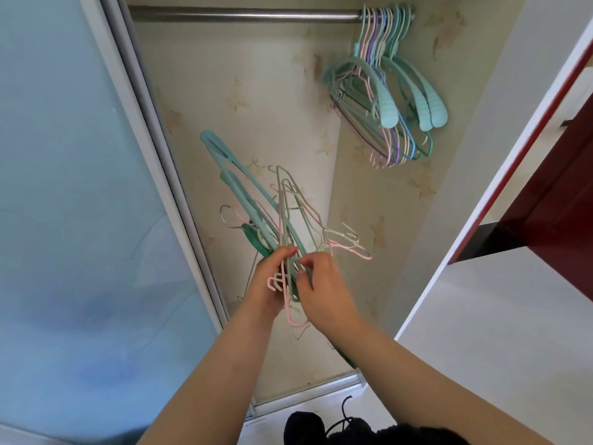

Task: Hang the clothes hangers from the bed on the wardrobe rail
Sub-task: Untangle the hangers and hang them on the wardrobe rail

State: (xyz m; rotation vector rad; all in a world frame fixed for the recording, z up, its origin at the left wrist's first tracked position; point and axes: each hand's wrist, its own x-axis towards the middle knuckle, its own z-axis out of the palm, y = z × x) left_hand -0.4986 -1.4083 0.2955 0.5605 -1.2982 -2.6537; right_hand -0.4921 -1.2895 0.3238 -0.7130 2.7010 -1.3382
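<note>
Hangers of teal plastic and thin pink, white wire (282, 220), too tangled to count, fan above the fingers. Left hand (268, 284) grips the bundle; right hand (324, 290) pinches one wire. One steel rail (240, 15) holds another cluster (388, 91).

No readable text, labels, brands, numbers or signs anywhere in view. The hangers, rail, wardrobe wall and sliding door carry no legible markings; the wall covering shows only a faint leaf-like pattern, not lettering.

Both forearms raised; left grip (268, 281) curled round hanger bundle (256, 200), right grip (324, 287) pinching into it.
</note>
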